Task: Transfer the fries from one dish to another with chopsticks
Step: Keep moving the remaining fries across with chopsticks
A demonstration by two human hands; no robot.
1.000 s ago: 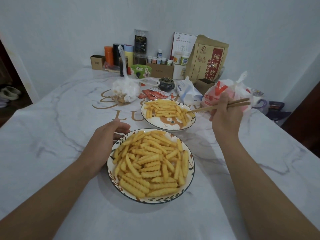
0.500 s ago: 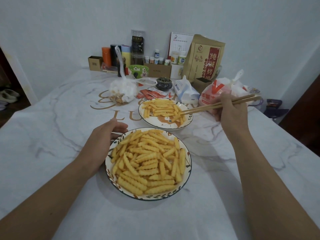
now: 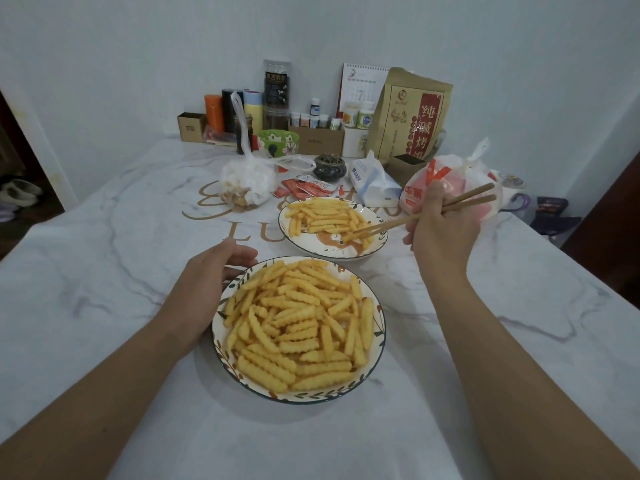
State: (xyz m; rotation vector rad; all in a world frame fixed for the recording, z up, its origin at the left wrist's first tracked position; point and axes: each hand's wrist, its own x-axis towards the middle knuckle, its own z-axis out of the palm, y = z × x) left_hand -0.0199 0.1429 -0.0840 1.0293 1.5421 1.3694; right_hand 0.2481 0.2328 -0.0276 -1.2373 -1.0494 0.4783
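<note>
Two dishes of crinkle-cut fries stand on the marble table. The near dish (image 3: 380, 344), leaf-patterned, is heaped with fries (image 3: 298, 323). The far dish (image 3: 375, 245) holds a smaller pile of fries (image 3: 323, 216) across its back half. My right hand (image 3: 440, 230) grips wooden chopsticks (image 3: 398, 221); their tips reach down into the far dish's right side among the fries there. My left hand (image 3: 211, 271) rests against the near dish's left rim, fingers loosely curved beside it.
Behind the far dish lie red sauce packets (image 3: 304, 187), a tied white plastic bag (image 3: 247, 181), a tissue pack (image 3: 372, 181) and a red-and-white bag (image 3: 450, 188). Jars, boxes, a green bowl (image 3: 278, 140) and a brown paper bag (image 3: 412, 112) line the wall.
My right hand has tilted the chopsticks downward and leftward, so their tips have dropped from the far dish's right rim into its fries. My left hand stays by the near dish.
</note>
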